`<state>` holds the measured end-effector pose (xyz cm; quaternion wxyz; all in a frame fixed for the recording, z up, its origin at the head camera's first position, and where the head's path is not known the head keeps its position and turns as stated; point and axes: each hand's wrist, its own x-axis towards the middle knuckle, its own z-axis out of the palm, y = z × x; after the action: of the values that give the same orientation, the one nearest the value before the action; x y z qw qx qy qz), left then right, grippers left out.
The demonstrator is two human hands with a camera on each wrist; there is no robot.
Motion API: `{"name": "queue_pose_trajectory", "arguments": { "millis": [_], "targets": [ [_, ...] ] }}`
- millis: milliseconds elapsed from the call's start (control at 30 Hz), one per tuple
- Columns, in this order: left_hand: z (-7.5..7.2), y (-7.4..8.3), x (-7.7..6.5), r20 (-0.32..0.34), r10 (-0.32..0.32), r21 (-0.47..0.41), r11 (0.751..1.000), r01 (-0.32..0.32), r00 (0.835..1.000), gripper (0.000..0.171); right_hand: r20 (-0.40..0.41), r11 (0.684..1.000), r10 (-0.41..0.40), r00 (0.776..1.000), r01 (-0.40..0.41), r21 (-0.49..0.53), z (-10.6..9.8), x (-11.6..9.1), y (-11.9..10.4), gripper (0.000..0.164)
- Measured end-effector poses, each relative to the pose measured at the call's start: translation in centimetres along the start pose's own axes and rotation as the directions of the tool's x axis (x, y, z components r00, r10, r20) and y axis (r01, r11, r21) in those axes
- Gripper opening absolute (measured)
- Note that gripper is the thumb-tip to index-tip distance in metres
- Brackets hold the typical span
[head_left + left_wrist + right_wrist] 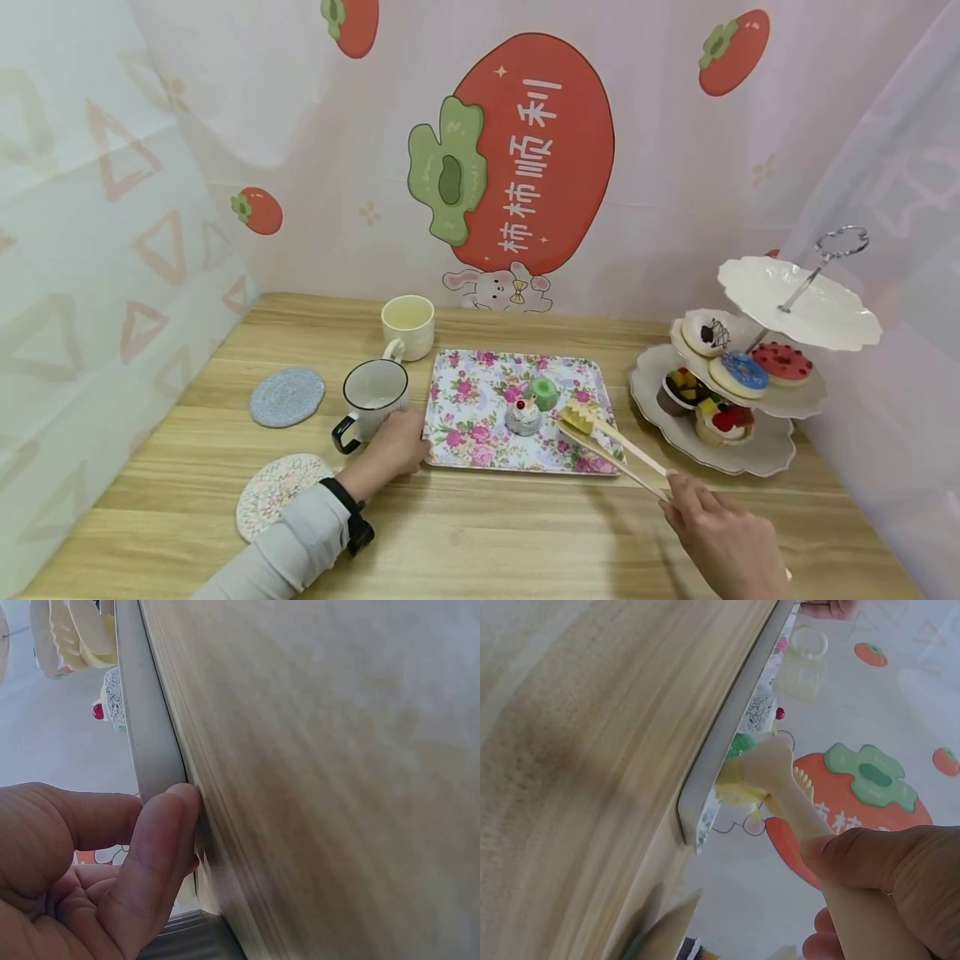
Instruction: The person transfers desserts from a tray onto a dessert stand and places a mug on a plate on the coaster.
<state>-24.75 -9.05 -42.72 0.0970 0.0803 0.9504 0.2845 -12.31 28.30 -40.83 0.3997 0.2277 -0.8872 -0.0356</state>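
My left hand [397, 442] is at the near left corner of a floral tray [465, 400], pinching its edge between thumb [150, 847] and fingers. In my right hand [723, 533] is a pair of pale tongs [630, 475]. Their tips are around a small yellow cake [578, 419] at the right part of the tray, low over its surface in the right wrist view. Beside it on the tray sit a green cake [543, 392] and a white speckled cake [523, 417] with a red berry on top.
A black-rimmed mug [375, 392] stands close beside my left hand, with a cream cup [408, 325] behind it. Two round coasters [287, 397] lie at the left. On the right, a tiered stand [798, 304] bears donuts [738, 372] and fruit tarts [723, 422].
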Motion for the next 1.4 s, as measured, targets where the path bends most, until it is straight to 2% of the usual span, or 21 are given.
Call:
{"name": "queue_pose_trajectory", "arguments": {
  "millis": [367, 567, 967, 1167, 1233, 1300, 1400],
  "targets": [
    [0.0, -0.1, 0.0, -0.002, 0.017, 0.002, 1.0, -0.017, 1.0, 0.019, 0.041, 0.998, 0.044, 0.998, -0.046, 0.033, 0.0, -0.5, -0.8, 0.067],
    [0.0, -0.2, 0.1, -0.011, 0.016, 0.02, 1.0, -0.016, 1.0, 0.02, 0.061, 0.992, 0.099, 0.993, -0.103, 0.072, 0.2, -0.8, -0.9, 0.072],
    [0.0, -0.1, 0.1, 0.001, -0.005, 0.008, 1.0, 0.005, 1.0, 0.018, 0.097, 0.983, 0.147, 0.984, -0.156, 0.1, 0.3, -1.0, -0.7, 0.073],
    [0.1, -0.2, 0.1, 0.008, -0.006, 0.0, 1.0, 0.006, 1.0, 0.019, -0.015, 0.978, 0.146, 0.989, -0.142, 0.15, 0.5, -1.0, 0.2, 0.069],
    [0.1, -0.2, 0.1, 0.006, -0.005, 0.0, 1.0, 0.005, 1.0, 0.019, -0.027, 0.974, 0.16, 0.987, -0.153, 0.166, 0.5, -1.1, 0.6, 0.069],
    [0.1, -0.2, 0.2, 0.0, 0.003, 0.005, 1.0, -0.003, 1.0, 0.019, 0.002, 0.967, 0.191, 0.982, -0.188, 0.171, 0.4, -1.2, 0.9, 0.07],
    [0.1, -0.3, 0.2, -0.004, 0.01, 0.004, 1.0, -0.01, 1.0, 0.02, 0.113, 0.947, 0.254, 0.961, -0.271, 0.175, 0.2, -1.4, 1.1, 0.056]
  ]
}}
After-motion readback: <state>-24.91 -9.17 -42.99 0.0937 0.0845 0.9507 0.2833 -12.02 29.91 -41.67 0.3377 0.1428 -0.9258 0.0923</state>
